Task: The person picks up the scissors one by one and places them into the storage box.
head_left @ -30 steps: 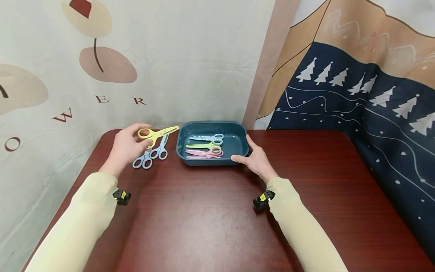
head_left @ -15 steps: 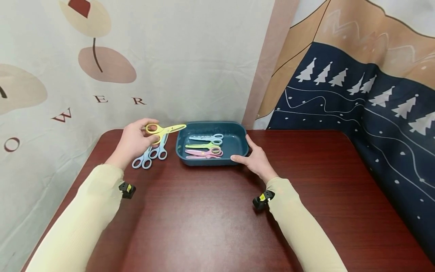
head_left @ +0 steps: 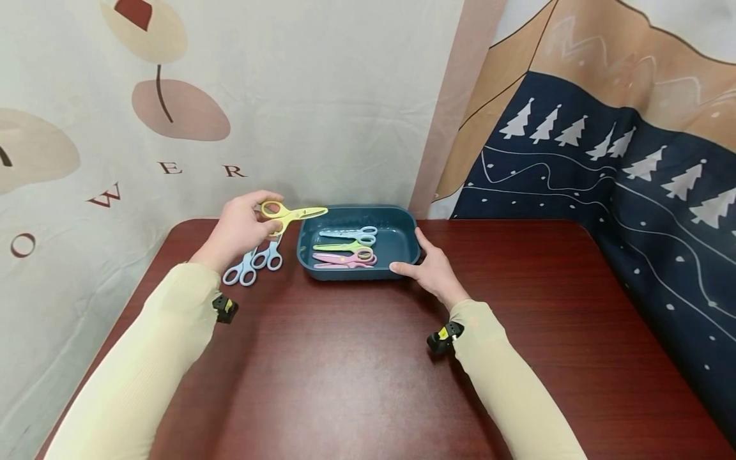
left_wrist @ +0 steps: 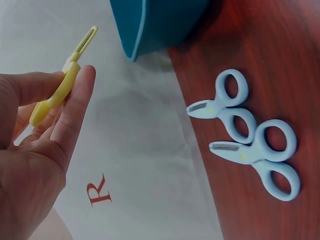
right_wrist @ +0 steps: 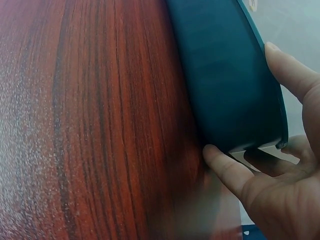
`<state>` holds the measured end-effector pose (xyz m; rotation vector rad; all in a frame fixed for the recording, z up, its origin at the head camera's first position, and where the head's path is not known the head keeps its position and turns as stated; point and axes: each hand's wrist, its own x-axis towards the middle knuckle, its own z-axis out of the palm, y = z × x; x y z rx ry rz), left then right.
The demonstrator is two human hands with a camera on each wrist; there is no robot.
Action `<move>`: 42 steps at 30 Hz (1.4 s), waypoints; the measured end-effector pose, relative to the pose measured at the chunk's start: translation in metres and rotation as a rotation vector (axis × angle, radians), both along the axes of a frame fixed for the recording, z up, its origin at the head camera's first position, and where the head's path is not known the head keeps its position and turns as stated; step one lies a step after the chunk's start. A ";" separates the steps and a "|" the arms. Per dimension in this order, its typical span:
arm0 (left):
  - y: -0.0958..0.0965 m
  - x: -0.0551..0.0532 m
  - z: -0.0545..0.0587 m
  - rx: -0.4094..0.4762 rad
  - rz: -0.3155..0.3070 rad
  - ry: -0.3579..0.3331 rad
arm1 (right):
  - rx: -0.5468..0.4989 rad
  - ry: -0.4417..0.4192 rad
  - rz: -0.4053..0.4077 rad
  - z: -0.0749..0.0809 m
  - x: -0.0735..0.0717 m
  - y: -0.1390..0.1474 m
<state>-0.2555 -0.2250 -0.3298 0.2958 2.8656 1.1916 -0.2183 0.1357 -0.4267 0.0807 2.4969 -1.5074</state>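
Observation:
My left hand pinches a pair of yellow scissors by the handles, blades pointing right over the left rim of a dark teal plastic tub. In the left wrist view the yellow scissors sit between thumb and fingers. Below that hand, two pairs of light blue scissors lie side by side on the table. With its thumb at the rim and fingers along the side, my right hand grips the tub's right end. Inside the tub lie blue scissors, green scissors and pink scissors.
The dark red wooden table extends in front of the tub and to both sides. Right behind it hangs a pale printed cloth, and a navy cloth with white trees runs along the right side.
My left hand has carried the yellow scissors to the right and slightly up, so the blades now overlap the tub's left rim. The right hand and the tub have stayed put.

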 end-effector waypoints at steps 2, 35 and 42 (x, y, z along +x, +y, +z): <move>0.003 -0.002 0.001 -0.008 -0.005 0.008 | 0.001 -0.001 -0.001 0.000 0.000 0.000; 0.063 -0.029 0.010 -0.017 -0.152 -0.091 | -0.003 0.021 0.000 0.001 0.002 -0.002; 0.071 -0.034 0.006 -0.007 -0.159 -0.098 | -0.009 0.010 -0.002 0.000 0.001 -0.002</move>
